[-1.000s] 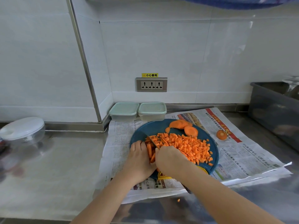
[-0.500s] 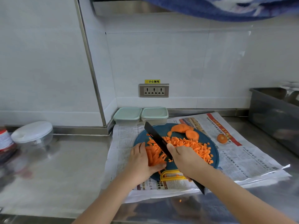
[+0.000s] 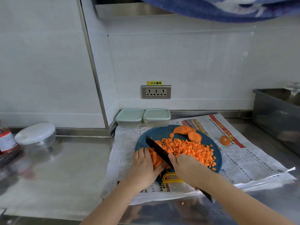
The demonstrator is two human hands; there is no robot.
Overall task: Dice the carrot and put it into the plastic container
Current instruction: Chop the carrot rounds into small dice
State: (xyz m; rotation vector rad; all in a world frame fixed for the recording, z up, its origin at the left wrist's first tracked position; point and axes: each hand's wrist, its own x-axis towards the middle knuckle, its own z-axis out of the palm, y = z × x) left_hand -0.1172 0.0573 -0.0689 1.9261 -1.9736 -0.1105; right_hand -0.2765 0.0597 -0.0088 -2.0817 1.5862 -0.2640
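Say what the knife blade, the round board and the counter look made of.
Knife blade: matte black, likely coated steel or ceramic; no shine.
Round board: smooth teal, probably plastic, from its even colour.
Counter: stainless steel, by its blurry reflections.

A white-lidded round clear bowl (image 3: 35,137) stands left on the steel counter (image 3: 65,168), a dark grey plastic bin (image 3: 272,117) right, a spread newspaper (image 3: 243,159) between.

Light: bright, even, diffuse; shadows were faint. Glare: a dull sheen lay on the counter (image 3: 65,168) below and left of the socket (image 3: 156,92). Focus: soft overall. Distortion: lines bowed far from the socket.
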